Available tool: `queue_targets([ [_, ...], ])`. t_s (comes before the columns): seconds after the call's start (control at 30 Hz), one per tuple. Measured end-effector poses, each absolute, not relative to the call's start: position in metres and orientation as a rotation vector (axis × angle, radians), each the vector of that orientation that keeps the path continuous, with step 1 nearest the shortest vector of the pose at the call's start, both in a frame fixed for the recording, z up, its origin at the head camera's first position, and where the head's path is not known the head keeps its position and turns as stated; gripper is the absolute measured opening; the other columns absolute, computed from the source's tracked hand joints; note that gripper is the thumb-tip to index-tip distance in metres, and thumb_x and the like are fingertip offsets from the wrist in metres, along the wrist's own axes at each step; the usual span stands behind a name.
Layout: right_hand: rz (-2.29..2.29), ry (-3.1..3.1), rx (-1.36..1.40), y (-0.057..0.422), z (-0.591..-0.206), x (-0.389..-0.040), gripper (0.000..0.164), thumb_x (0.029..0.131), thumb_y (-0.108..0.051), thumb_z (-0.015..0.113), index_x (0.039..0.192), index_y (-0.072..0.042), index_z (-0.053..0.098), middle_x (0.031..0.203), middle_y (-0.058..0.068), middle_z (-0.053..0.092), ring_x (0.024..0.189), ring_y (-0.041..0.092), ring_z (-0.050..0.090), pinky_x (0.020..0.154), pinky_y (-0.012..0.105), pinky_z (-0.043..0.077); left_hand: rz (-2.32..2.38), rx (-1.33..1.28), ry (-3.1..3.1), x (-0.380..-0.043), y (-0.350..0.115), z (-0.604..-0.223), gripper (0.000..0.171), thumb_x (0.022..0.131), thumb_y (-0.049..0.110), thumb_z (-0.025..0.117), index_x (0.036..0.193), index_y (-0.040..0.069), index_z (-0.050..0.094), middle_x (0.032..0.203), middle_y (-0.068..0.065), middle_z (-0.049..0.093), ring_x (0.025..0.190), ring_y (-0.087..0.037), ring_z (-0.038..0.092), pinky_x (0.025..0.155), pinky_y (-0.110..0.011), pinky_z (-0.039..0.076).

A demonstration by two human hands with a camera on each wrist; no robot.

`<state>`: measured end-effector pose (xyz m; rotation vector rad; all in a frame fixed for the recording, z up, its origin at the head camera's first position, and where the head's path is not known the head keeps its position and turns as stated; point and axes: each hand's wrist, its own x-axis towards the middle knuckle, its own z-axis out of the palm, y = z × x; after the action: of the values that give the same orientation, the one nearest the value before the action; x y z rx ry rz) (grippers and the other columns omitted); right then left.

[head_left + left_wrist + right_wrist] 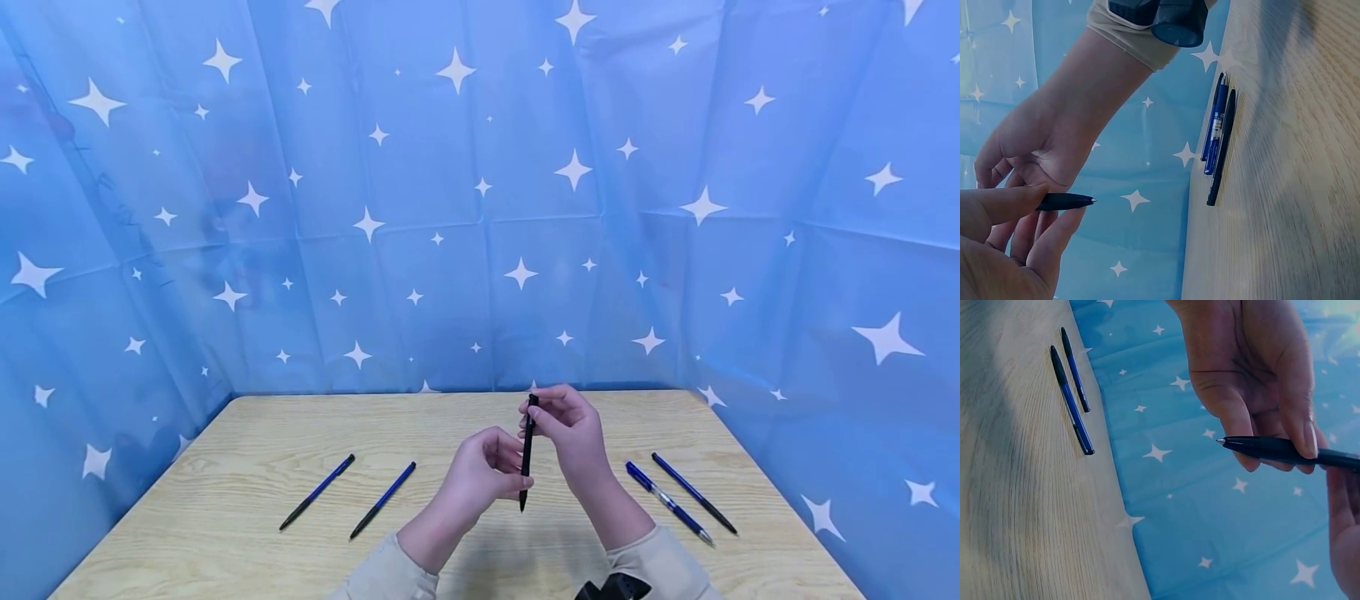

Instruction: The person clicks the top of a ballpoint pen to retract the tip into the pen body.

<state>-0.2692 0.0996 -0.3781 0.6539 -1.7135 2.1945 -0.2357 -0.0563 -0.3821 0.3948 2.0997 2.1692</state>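
Note:
A black pen (528,450) is held nearly upright above the table, its tip pointing down. Its upper end is pinched between the thumb and fingers of my right hand (573,429). Lower down, near the tip, my left hand (480,473) grips the barrel with thumb and fingers. The left wrist view shows the dark tip section (1066,201) and its small metal point past the left thumb. In the right wrist view the left hand (1254,375) reaches down onto the pen (1266,449), while only part of the right hand (1344,531) shows at the edge.
Two blue pens with dark grips (317,492) (383,500) lie on the wooden table (225,467) at left. At right lie a blue-and-clear pen (670,502) and a dark blue pen (694,493). A black pen (1222,150) shows beside them in the left wrist view. Starry blue curtains (480,308) surround the table.

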Motion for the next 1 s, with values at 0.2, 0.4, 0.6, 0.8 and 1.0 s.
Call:
queue_targets([
  [0.2, 2.202, -1.693, 0.658, 0.099, -0.378, -0.269, 0.024, 0.092, -0.001, 0.065, 0.107, 0.014, 0.054, 0.089, 0.007, 0.069, 0.075, 0.02, 0.067, 0.07, 0.037, 0.058, 2.169, 0.407, 2.11, -0.235, -0.056, -0.381, 0.032, 0.073, -0.02, 0.073, 0.098, -0.003, 0.062, 0.083, -0.007, 0.063, 0.075, -0.017, 0.062, 0.064, -0.037, 0.059],
  [0.4, 2.211, -1.689, 0.682, 0.1, -0.375, -0.268, 0.022, 0.092, -0.001, 0.065, 0.105, 0.014, 0.055, 0.089, 0.007, 0.068, 0.076, 0.019, 0.067, 0.071, 0.036, 0.058, 2.159, 0.414, 2.125, -0.236, -0.058, -0.38, 0.032, 0.073, -0.02, 0.073, 0.099, -0.003, 0.062, 0.083, -0.007, 0.063, 0.075, -0.017, 0.062, 0.064, -0.038, 0.059],
  [0.6, 2.184, -1.744, 0.685, 0.1, -0.369, -0.268, 0.025, 0.094, -0.002, 0.063, 0.111, 0.012, 0.053, 0.094, 0.009, 0.067, 0.081, 0.02, 0.066, 0.073, 0.036, 0.058, 2.117, 0.429, 2.164, -0.236, -0.061, -0.376, 0.034, 0.074, -0.017, 0.075, 0.101, -0.001, 0.062, 0.085, -0.007, 0.063, 0.077, -0.017, 0.062, 0.065, -0.037, 0.059],
  [0.8, 2.181, -1.772, 0.649, 0.101, -0.367, -0.27, 0.025, 0.095, -0.002, 0.061, 0.119, 0.003, 0.056, 0.1, 0.014, 0.065, 0.087, 0.022, 0.066, 0.075, 0.039, 0.057, 2.088, 0.471, 2.193, -0.236, -0.064, -0.371, 0.036, 0.073, -0.015, 0.076, 0.104, 0.0, 0.062, 0.085, -0.006, 0.064, 0.077, -0.017, 0.062, 0.064, -0.035, 0.058],
  [1.0, 2.224, -1.719, 0.618, 0.107, -0.367, -0.272, 0.025, 0.098, -0.006, 0.056, 0.122, -0.002, 0.057, 0.102, 0.012, 0.062, 0.085, 0.024, 0.064, 0.071, 0.04, 0.058, 2.036, 0.534, 2.25, -0.238, -0.069, -0.368, 0.048, 0.075, -0.013, 0.076, 0.116, 0.005, 0.06, 0.088, -0.007, 0.063, 0.078, -0.019, 0.063, 0.064, -0.035, 0.058],
])
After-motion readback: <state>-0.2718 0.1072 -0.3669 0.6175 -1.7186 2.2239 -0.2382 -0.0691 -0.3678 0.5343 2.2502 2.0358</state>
